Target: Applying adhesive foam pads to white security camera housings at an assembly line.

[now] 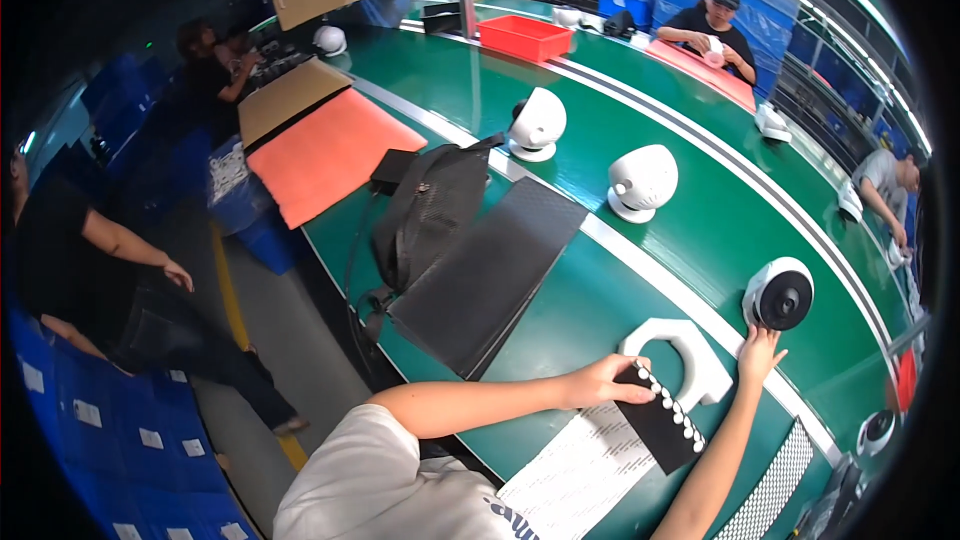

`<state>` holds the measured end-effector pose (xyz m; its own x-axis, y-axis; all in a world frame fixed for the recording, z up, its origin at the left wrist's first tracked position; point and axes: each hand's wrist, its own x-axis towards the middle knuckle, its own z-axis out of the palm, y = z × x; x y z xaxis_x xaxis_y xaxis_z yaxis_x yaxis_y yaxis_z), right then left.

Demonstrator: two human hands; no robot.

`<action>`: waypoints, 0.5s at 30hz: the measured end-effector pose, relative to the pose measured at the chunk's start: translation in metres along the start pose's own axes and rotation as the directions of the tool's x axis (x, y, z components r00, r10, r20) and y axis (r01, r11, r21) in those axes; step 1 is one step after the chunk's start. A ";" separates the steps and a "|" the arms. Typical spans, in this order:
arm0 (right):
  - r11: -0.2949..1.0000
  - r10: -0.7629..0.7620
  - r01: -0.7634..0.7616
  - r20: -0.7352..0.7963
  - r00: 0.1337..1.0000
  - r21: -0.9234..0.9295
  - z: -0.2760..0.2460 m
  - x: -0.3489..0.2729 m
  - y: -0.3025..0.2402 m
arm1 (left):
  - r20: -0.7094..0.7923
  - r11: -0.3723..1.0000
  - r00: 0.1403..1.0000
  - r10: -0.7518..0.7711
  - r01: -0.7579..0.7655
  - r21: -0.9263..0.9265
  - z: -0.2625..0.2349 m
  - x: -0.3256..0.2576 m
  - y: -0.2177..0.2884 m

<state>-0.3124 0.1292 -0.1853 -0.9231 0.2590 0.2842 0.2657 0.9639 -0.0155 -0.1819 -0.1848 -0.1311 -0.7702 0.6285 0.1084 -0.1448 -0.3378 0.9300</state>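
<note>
Two hands work at the near edge of the green table (pixel 600 310). Left hand (pixel 600 382): grip pinched on the upper end of a black strip (pixel 662 420) carrying a row of small white round pads along its far edge. The strip lies flat, partly over a printed white sheet (pixel 580 470) just below the grip. A white foam frame (pixel 690 355) with an angular cut-out sits just beyond the grip, touching or nearly touching the strip.

Right hand (pixel 760 352): fingers spread, open grip, fingertips at the lower rim of a white round device (pixel 778 293) with a black circular face, tilted toward the person. Contact looks light; nothing is clasped.

Open green surface lies left of the left grip, up to a dark ribbed mat (pixel 490 270) and a black bag (pixel 425 210). The white-striped belt edge runs just beyond the right grip. Both forearms reach forward, the left roughly level, the right rising steeply.
</note>
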 end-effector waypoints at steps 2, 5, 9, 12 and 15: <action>0.997 0.056 -0.050 0.096 0.994 -0.055 0.001 0.001 0.003 | -0.078 0.999 0.996 -0.039 0.040 0.018 0.005 0.005 -0.008; 0.990 0.105 -0.094 0.103 0.989 -0.106 0.005 -0.001 0.010 | -0.096 0.991 0.988 -0.125 0.128 0.026 0.006 0.008 -0.016; 0.994 -0.073 0.087 0.188 0.980 -0.066 -0.021 -0.014 -0.004 | -0.116 0.996 0.991 -0.069 0.075 0.055 0.008 0.009 -0.015; 0.950 -0.299 0.216 0.445 0.845 0.227 -0.075 -0.025 -0.063 | -0.063 0.990 0.988 -0.139 0.141 0.032 0.003 0.001 -0.015; 0.685 -0.612 0.356 0.238 0.754 0.635 -0.086 -0.031 -0.109 | 0.027 0.972 0.976 -0.217 0.213 0.095 -0.004 -0.002 -0.007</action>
<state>-0.2894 0.0108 -0.1099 -0.9251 -0.3798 -0.0041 -0.3228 0.7917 -0.5187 -0.1822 -0.1863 -0.1394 -0.7032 0.7057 -0.0864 -0.2464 -0.1280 0.9607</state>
